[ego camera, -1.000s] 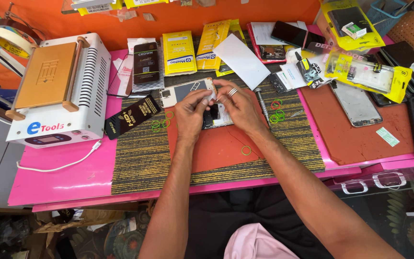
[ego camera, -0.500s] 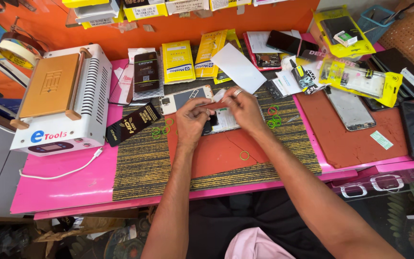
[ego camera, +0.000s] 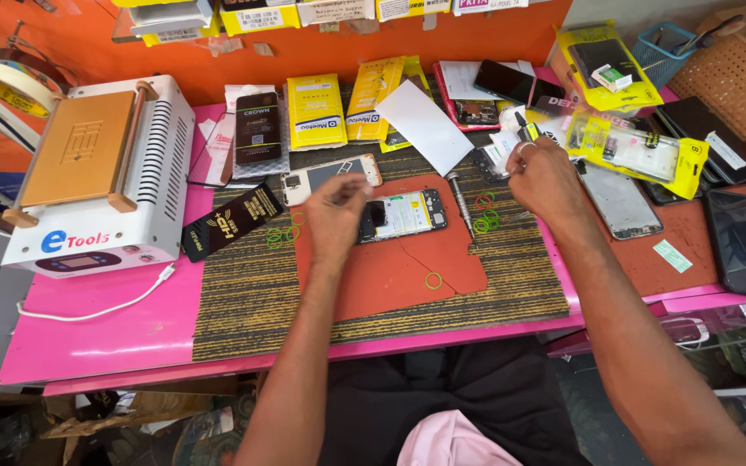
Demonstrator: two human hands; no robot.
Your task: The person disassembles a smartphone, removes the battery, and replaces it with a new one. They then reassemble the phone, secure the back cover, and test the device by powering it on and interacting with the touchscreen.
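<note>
The opened phone (ego camera: 401, 214) lies on the red mat (ego camera: 390, 267) on the bench (ego camera: 97, 332); the left hand (ego camera: 336, 210) hovers at its left end, fingertips pinched, holding nothing visible. The right hand (ego camera: 546, 177) is well apart to the right, its grip loosely curled; whether it holds anything, I cannot tell.

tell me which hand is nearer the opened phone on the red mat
Left. The left hand hovers at the opened phone's left end, overlapping it; the right hand is off to its right, near the green rubber bands.

Bright, even daylight; soft short shadows; colours saturated; centre sharp; slight wide-angle bend at edges; dim below bench.
</note>
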